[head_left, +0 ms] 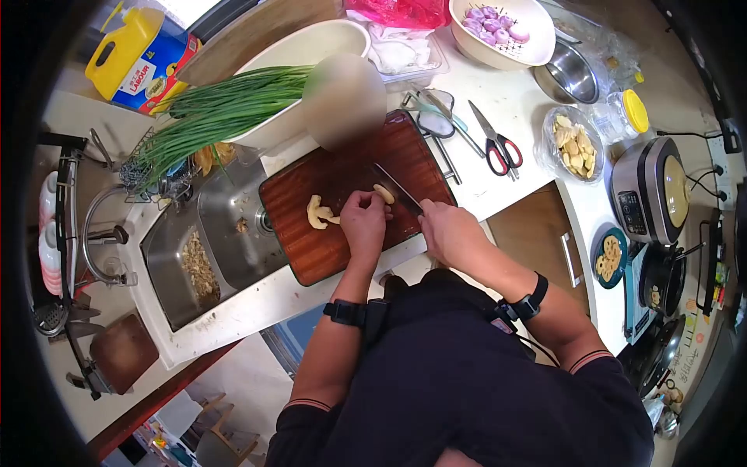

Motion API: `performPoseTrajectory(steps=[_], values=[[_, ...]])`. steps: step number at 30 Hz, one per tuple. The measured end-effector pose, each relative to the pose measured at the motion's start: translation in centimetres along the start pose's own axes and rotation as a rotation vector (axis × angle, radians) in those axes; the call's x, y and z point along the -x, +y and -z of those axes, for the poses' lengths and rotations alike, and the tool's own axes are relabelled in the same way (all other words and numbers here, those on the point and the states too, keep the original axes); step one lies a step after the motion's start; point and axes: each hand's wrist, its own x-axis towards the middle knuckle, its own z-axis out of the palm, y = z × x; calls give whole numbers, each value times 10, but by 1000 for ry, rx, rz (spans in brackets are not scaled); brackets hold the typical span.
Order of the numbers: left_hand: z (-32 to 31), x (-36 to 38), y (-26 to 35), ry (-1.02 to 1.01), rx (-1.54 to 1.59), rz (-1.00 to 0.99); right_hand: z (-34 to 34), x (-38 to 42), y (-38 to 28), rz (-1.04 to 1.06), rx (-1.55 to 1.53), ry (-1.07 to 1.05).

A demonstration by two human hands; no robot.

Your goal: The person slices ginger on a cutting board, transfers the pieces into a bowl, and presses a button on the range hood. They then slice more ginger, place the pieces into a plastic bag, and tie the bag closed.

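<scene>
White kitchen surface (pixel 459 86) is seen from above in the head view, with one sink (pixel 176 310) of two basins set into it and pale scraps (pixel 198 268) scattered in the left basin. One brown cutting board (pixel 319 257) is laid beside the sink, partly over its right basin. On the board's left half one knobbly ginger root (pixel 317 212) is seen, possibly two pieces touching; one smaller ginger piece (pixel 384 194) is placed near the middle, between the left fingers and the blade of one knife (pixel 397 181). Beyond, one bunch of green onions (pixel 233 101) is spread across one long white tub (pixel 268 121), and one pair of scissors (pixel 502 148) is left open. To the right, one colander (pixel 520 56) of purple shallots, too crowded to count surely, one metal bowl (pixel 566 71) and one clear bowl (pixel 554 159) of many ginger pieces are ranged. Both forearms are stretched forward over the board. The left hand (pixel 366 222) is bent inward, its fingers bunched at the small piece; whether it is pinched cannot be told. By the right hand (pixel 454 233) the knife's handle is gripped, fingers curled around it, blade slanted away to the upper left.
</scene>
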Motion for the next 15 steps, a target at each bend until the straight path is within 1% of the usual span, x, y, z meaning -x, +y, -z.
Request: performPoseTrajectory(steps=[2, 7, 9, 11, 15], values=[[1, 0, 2, 2, -36, 9, -4, 0, 1, 4, 20, -7], [1, -1, 1, 19, 5, 25, -4, 0, 0, 4, 68, -33], [0, -1, 0, 24, 3, 30, -2, -1, 0, 36, 95, -32], [2, -1, -2, 11, -15, -2, 1, -1, -1, 43, 108, -39], [1, -2, -2, 25, 16, 25, 4, -5, -4, 54, 128, -61]])
